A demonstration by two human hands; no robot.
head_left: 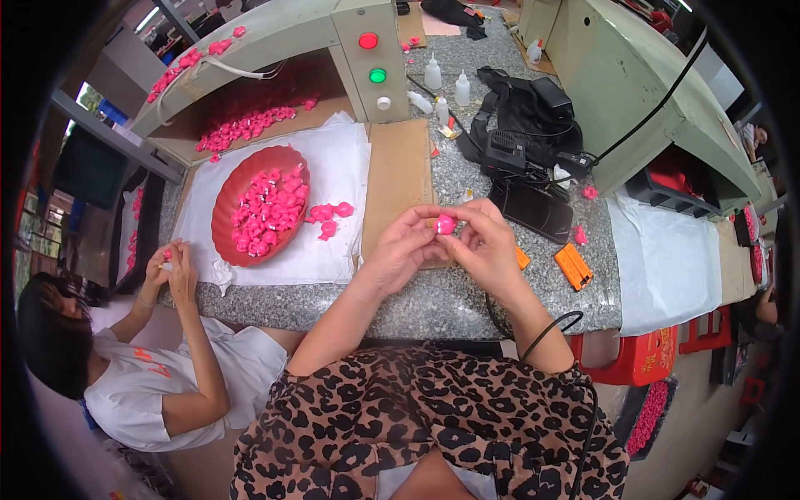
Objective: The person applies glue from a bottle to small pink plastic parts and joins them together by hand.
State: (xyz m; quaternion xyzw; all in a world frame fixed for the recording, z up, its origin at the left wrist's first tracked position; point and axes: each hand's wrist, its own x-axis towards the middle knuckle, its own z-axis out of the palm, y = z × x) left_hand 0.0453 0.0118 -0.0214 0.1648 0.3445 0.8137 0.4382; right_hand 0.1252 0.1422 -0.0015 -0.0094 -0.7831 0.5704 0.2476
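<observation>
Above the near part of the granite worktop, my two hands meet around one small round pink piece with a white patch on it. My left hand pinches it from the left with thumb and fingers. From the other side my right hand grips it, fingertips closed over its top and edge. What the pink piece exactly is cannot be made out. Left of my hands, a red scalloped bowl holds many similar pink pieces, and several loose ones lie beside it on white paper.
A brown cardboard sheet lies beside the paper. Beyond my hands are white squeeze bottles, black devices with cables and orange packs. Pale machine housings flank the worktop. A co-worker sits at left, handling a pink piece.
</observation>
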